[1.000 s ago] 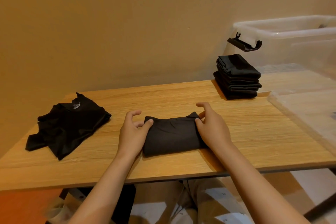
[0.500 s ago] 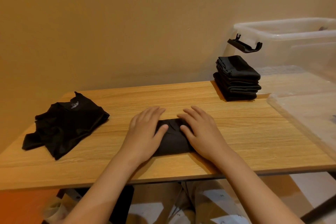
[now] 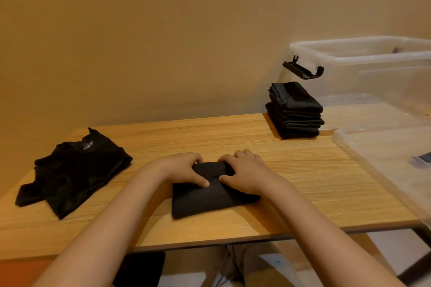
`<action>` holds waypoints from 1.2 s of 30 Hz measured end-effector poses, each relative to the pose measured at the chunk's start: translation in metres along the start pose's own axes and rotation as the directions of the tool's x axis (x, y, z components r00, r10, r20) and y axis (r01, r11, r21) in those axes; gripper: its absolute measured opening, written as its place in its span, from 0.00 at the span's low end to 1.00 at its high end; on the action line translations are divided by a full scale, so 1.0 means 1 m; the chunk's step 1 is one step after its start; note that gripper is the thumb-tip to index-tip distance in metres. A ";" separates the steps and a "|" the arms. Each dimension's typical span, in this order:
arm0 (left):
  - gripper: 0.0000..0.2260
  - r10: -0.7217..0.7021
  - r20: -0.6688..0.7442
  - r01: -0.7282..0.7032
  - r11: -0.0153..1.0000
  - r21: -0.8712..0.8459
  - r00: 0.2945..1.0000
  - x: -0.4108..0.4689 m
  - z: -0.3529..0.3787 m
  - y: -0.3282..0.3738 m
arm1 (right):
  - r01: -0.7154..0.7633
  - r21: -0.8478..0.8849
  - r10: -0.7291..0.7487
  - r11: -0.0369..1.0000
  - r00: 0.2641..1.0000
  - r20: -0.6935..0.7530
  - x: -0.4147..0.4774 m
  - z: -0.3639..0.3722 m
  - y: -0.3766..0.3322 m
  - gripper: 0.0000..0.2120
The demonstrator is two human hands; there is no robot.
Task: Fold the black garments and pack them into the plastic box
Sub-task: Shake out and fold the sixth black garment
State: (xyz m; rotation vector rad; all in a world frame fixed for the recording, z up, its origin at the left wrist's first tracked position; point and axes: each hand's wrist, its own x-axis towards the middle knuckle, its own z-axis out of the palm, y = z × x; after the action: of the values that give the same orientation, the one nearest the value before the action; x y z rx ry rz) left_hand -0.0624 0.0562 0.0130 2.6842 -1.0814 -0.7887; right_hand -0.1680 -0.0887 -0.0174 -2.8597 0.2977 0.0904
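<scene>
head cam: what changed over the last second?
Both hands moved from the side edges of the small folded black garment, pressed flat on top, and now the left hand and right hand pinch its far edge, thumbs on top. The loose black T-shirt, the stack of folded black garments and the clear plastic box stayed put.

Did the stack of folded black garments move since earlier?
No. The folded black stack stays on the wooden table's far edge beside the clear plastic box.

Home-like room: wooden table, plastic box, beige wall.
</scene>
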 end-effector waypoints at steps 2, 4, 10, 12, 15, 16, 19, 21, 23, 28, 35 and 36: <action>0.18 -0.014 0.084 0.014 1.000 0.006 0.996 0.005 -0.010 0.004 | 0.000 0.005 0.000 1.000 0.999 0.053 0.005 -0.009 0.000 0.23; 0.17 0.003 0.157 0.000 1.000 -0.016 0.988 0.010 -0.017 0.006 | 0.024 0.037 -0.026 0.999 0.997 0.066 0.008 -0.018 0.002 0.17; 0.12 0.151 0.151 -0.111 0.963 -0.246 0.977 0.005 -0.033 0.000 | 0.109 0.497 -0.140 0.861 0.990 0.027 -0.006 -0.039 0.027 0.09; 0.12 0.184 0.109 -0.133 0.921 -0.365 0.977 0.006 -0.039 -0.003 | 0.119 0.611 -0.140 0.783 0.990 -0.013 -0.011 -0.045 0.040 0.11; 0.13 0.209 0.061 -0.160 0.878 -0.452 0.976 0.016 -0.045 -0.001 | 0.129 0.690 -0.126 0.712 0.991 -0.055 -0.016 -0.048 0.056 0.10; 0.12 0.220 0.047 -0.173 0.868 -0.465 0.974 0.022 -0.046 0.002 | 0.130 0.701 -0.116 0.701 0.991 -0.067 -0.018 -0.048 0.061 0.10; 0.06 0.267 -0.016 -0.231 0.801 -0.552 0.963 0.039 -0.050 0.016 | 0.131 0.756 -0.046 0.642 0.990 -0.132 -0.020 -0.050 0.076 0.09; 0.07 0.304 -0.084 -0.285 0.713 -0.640 0.949 0.051 -0.054 0.029 | 0.139 0.801 0.005 0.582 0.985 -0.175 -0.021 -0.054 0.086 0.09; 0.12 0.314 -0.152 -0.327 0.642 -0.694 0.937 0.066 -0.062 0.043 | 0.150 0.843 0.068 0.516 0.974 -0.215 -0.020 -0.060 0.096 0.09; 0.19 0.267 -0.293 -0.394 0.526 -0.754 0.918 0.118 -0.096 0.091 | 0.157 0.961 0.319 0.226 0.920 -0.226 -0.005 -0.084 0.127 0.07; 0.16 0.268 -0.284 -0.388 0.548 -0.741 0.921 0.204 -0.149 0.164 | 0.241 0.969 0.554 -0.044 0.814 -0.178 0.025 -0.124 0.169 0.02; 0.14 0.280 -0.258 -0.375 0.555 -0.743 0.925 0.217 -0.153 0.171 | 0.246 0.965 0.571 -0.092 0.807 -0.151 0.030 -0.126 0.174 0.02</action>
State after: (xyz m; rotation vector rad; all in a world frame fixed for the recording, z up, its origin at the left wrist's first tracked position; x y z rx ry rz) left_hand 0.0448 -0.2250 0.1071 1.6854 -0.8756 -0.7788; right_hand -0.1707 -0.2927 0.0565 -1.0926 0.5505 -0.6842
